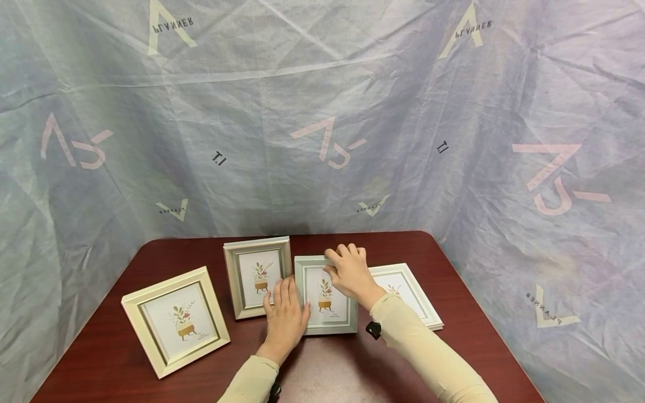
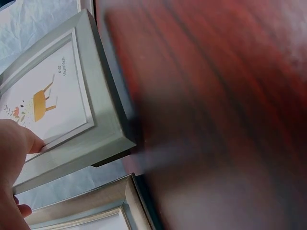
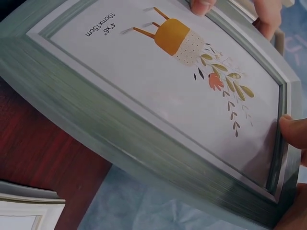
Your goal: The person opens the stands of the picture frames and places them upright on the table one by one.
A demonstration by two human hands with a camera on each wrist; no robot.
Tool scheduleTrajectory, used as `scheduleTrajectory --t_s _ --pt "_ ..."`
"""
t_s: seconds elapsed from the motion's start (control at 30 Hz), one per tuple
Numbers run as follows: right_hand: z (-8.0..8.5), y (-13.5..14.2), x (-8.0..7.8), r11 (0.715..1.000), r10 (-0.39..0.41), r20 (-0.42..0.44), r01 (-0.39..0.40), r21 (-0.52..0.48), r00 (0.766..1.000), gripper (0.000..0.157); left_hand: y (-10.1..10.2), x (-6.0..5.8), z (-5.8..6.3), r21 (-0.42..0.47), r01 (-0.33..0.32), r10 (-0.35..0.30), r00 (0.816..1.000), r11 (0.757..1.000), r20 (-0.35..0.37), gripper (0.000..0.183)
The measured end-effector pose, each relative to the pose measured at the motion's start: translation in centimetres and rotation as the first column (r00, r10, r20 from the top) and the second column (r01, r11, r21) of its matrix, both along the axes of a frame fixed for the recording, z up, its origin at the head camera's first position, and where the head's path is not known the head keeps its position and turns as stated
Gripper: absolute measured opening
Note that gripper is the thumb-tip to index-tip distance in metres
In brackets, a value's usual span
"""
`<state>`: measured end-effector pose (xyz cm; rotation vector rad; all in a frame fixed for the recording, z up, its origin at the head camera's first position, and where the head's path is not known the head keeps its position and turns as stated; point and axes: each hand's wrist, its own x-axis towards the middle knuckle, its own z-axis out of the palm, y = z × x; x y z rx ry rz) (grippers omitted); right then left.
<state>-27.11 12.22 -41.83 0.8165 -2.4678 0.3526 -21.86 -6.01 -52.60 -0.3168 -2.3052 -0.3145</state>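
A pale green picture frame (image 1: 325, 329) stands upright on the table, leaning slightly back. At its left edge is my left hand (image 1: 285, 320), with the thumb (image 2: 32, 142) on the front and the other fingers reaching behind. My right hand (image 1: 351, 272) grips the top right corner. Its thumb (image 3: 293, 132) presses the front while the fingers curl over the top edge. Inside the green frame shows a print of a plant in an orange pot (image 3: 172, 37). Close behind my left hand stands a champagne-coloured picture frame (image 1: 230, 280).
A cream picture frame (image 1: 215, 313) stands tilted at the left. To the right, partly behind my right arm, a white picture frame (image 1: 417, 291) leans far back or lies down. A grey printed cloth (image 1: 322, 184) hangs around the dark red table (image 1: 166, 254).
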Motion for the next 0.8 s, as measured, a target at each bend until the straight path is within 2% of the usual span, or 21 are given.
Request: scheduleTrajectory --t_s 0.3,0.5,0.8 --pt "-0.65 0.16 0.01 1.000 0.000 -0.007 0.000 -0.023 1.000 0.019 0.05 0.08 -0.19 -0.033 -0.033 0.033 0.999 0.999 -0.029 0.077" --pt "-0.57 0.21 0.13 1.000 0.006 -0.004 -0.006 -0.023 1.000 0.020 0.02 0.13 -0.21 -0.018 -0.024 0.024 1.000 1.000 -0.004 0.076" --pt "-0.09 0.33 0.46 1.000 -0.007 0.019 0.007 -0.005 1.000 0.023 -0.22 0.38 0.22 0.045 0.001 -0.005 0.997 0.999 0.074 0.075"
